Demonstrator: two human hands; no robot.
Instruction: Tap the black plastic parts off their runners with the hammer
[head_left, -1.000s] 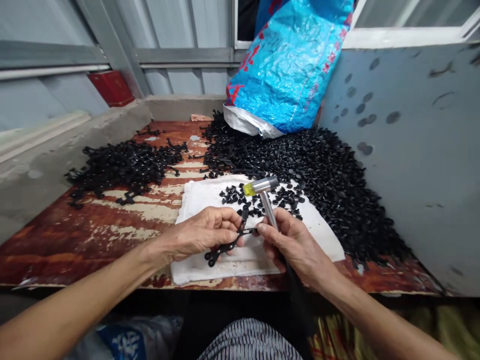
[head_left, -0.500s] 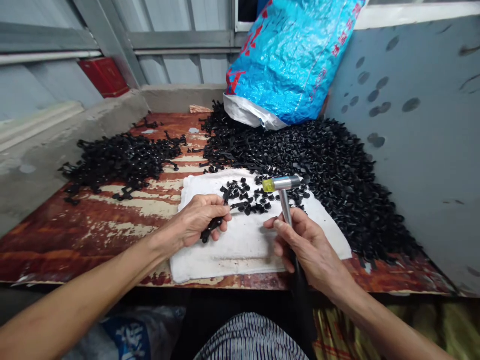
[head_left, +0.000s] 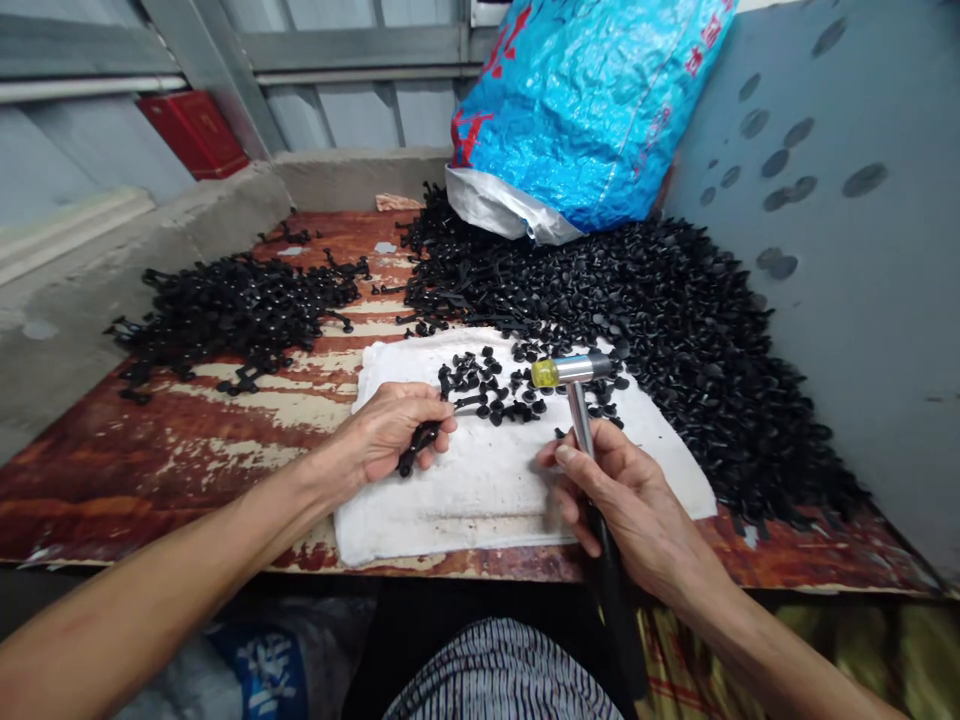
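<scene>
My left hand (head_left: 401,428) is closed around a black molded part (head_left: 418,446) with rounded ends, held over the left side of a folded white cloth (head_left: 480,510). The part's far end reaches toward several small black disc-headed pieces (head_left: 472,372) on the cloth. My right hand (head_left: 626,490) grips a mallet (head_left: 580,410) by its shaft and black handle. Its metal head has a yellow face on the left and a dark face on the right, raised over the cloth's right side. The exact shape of the left hand's part is partly hidden by fingers.
A large heap of black disc-headed pieces (head_left: 675,330) covers the right and back of the worn red table (head_left: 247,490). A blue woven sack (head_left: 585,120) leans onto it. At left lies a pile of black double-ended parts (head_left: 240,305). A grey panel (head_left: 847,280) stands right.
The view has shifted slightly. Both hands keep their holds: the left on the black part, the right on the mallet, which appears a little further right.
</scene>
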